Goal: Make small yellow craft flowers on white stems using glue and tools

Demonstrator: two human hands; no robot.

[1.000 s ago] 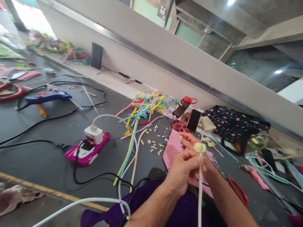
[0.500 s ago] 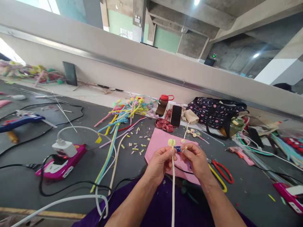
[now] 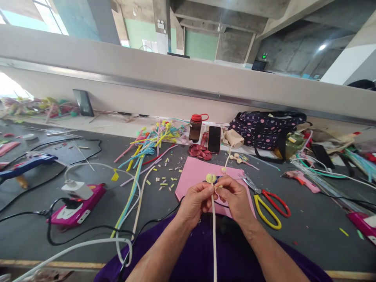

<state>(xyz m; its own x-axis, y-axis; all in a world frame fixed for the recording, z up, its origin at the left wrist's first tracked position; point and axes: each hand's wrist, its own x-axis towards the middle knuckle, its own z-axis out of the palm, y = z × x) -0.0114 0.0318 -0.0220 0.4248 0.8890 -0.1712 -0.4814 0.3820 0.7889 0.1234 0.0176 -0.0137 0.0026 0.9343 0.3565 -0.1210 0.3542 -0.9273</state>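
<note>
My left hand [image 3: 194, 202] pinches a long cream stem [image 3: 214, 239] just below its pale yellow rolled tip [image 3: 210, 178]. My right hand [image 3: 234, 197] is closed beside it, fingertips pressed at the same spot under the tip, touching the stem. Both hands hover over a pink sheet [image 3: 199, 178] on the dark table [image 3: 308, 219]. The stem hangs straight down toward my purple lap.
Scissors with red and yellow handles [image 3: 268, 199] lie right of the hands. A bundle of coloured stems [image 3: 147, 147], a phone [image 3: 214, 139], a red-capped bottle [image 3: 195, 127], a dotted bag [image 3: 266, 129] sit behind. A pink power strip [image 3: 78, 205] with cables lies left, a glue gun [image 3: 25, 164] far left.
The camera swung right and levelled. My hands came together on the stem's tip, and the right hand closed in beside the left.
</note>
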